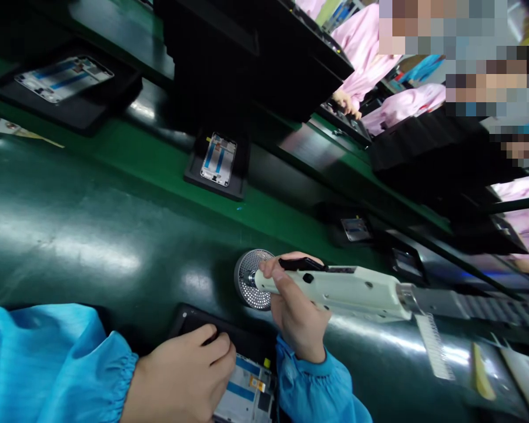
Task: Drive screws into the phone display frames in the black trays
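Note:
My right hand (pixel 296 311) is wrapped round a white electric screwdriver (pixel 348 289), whose tip end rests at a round perforated metal dish (pixel 250 286) on the dark green bench. My left hand (pixel 183 376), fingers curled, presses on the edge of a black tray (pixel 193 322) that holds a phone frame (pixel 247 395) with blue strips. Both sleeves are blue. The lower part of the phone frame runs out of view.
Beyond the bench, a green conveyor carries two more black trays with phone frames (pixel 219 160) (pixel 65 77). Dark shelving (pixel 255 53) stands over it. People in pink coats (pixel 365 53) work at the far right. A cable and ribbed hose (pixel 489 308) trail from the screwdriver.

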The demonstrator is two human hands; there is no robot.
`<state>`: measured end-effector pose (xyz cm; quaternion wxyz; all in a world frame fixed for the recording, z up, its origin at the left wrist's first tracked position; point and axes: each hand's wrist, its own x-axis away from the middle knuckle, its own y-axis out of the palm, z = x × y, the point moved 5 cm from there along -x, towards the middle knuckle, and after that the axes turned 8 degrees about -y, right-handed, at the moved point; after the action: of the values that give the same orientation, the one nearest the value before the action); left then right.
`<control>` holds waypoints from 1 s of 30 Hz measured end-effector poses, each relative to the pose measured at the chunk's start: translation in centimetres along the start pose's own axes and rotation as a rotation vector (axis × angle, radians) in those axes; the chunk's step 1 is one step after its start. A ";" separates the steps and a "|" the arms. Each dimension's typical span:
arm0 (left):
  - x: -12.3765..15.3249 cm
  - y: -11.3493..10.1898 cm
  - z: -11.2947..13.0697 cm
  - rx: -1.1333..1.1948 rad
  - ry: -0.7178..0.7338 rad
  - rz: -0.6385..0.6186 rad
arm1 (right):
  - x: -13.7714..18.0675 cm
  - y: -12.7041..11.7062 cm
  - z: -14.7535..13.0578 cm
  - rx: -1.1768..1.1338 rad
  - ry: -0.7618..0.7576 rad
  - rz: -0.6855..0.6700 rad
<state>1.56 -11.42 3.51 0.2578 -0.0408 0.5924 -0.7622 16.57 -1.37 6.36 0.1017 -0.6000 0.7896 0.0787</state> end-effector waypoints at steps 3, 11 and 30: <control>0.0 -0.2 -0.1 -0.008 0.003 0.010 | 0.1 0.1 0.4 0.013 0.016 0.000; 0.1 -0.2 -0.3 -0.020 -0.006 -0.015 | -0.4 -0.5 -1.8 -0.054 -0.060 0.033; -0.7 -0.2 -2.2 -0.123 -0.115 0.051 | 2.7 -6.3 -11.9 -0.216 -0.232 0.304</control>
<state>1.28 -9.19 3.21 0.3078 -0.0849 0.6231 -0.7140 21.18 -8.50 17.21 0.1141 -0.4685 0.8409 0.2458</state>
